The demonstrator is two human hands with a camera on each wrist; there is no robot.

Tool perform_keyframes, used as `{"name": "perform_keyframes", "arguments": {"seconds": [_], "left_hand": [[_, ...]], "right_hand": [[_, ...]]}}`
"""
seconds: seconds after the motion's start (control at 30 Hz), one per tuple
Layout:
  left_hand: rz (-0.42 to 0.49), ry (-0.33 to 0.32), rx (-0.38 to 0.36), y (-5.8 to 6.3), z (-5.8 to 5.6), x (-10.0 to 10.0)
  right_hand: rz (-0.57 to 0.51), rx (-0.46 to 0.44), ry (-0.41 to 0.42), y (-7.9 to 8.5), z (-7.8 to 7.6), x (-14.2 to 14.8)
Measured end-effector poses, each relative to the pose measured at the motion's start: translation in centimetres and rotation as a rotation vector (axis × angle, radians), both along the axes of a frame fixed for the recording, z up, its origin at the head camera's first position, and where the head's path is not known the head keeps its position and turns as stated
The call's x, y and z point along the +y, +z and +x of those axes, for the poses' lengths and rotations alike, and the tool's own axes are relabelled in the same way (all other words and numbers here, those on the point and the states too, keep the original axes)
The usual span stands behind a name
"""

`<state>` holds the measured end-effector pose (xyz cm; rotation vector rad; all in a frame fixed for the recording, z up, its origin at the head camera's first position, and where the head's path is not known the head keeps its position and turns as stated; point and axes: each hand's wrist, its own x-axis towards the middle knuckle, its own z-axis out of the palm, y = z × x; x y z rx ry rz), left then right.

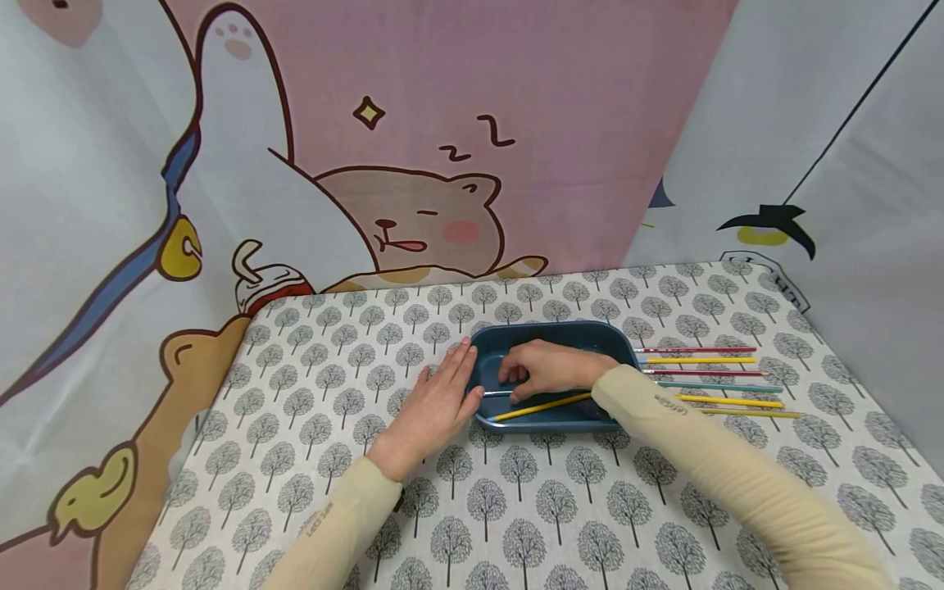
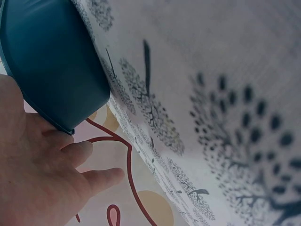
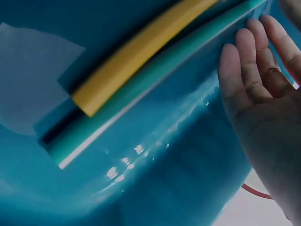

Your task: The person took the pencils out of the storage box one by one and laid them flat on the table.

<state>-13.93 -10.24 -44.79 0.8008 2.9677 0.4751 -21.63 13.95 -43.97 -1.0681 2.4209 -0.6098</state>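
Observation:
A dark blue rectangular tray (image 1: pixel 549 426) stands on the patterned cloth. My left hand (image 1: pixel 428 410) rests against its left rim with fingers extended; in the left wrist view the fingers lie along the rim of the tray (image 2: pixel 56 66). My right hand (image 1: pixel 553 366) reaches down inside, fingers loosely bent and thumb apart from them. Two thin paintbrushes lie in the tray: a yellow one (image 1: pixel 542 407) slanting near the front wall, and a teal one (image 3: pixel 155 80) beside it. The teal brush's silver part (image 1: pixel 496 394) shows by my right thumb, which hides some of it.
Right of the tray, several slim brushes lie roughly parallel on the cloth, among them a red one (image 1: pixel 701 350), a yellow one (image 1: pixel 701 360) and a teal one (image 1: pixel 723 387). A cartoon-printed curtain (image 1: pixel 575 123) hangs behind the table.

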Motion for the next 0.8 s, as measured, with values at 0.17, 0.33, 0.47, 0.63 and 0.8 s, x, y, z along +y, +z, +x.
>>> {"name": "perform_keyframes", "arguments": {"seconds": [0.17, 0.33, 0.47, 0.63, 0.8], "left_hand": [[0.006, -0.002, 0.002, -0.09, -0.02, -0.01], [0.005, 0.003, -0.002, -0.22, -0.01, -0.03], [0.009, 0.008, -0.006, -0.28, -0.02, -0.03], [0.008, 0.008, -0.010, -0.25, 0.04, -0.03], [0.004, 0.003, -0.006, -0.26, -0.01, 0.01]], "right_hand": [[-0.005, 0.009, 0.000, -0.42, -0.09, 0.08], [-0.015, 0.029, 0.017, -0.49, -0.08, 0.17], [-0.033, 0.044, 0.040, -0.45, -0.06, 0.27], [-0.054, 0.048, 0.059, -0.68, -0.29, 0.45], [-0.063, 0.066, 0.065, -1.05, -0.66, 0.70]]}}
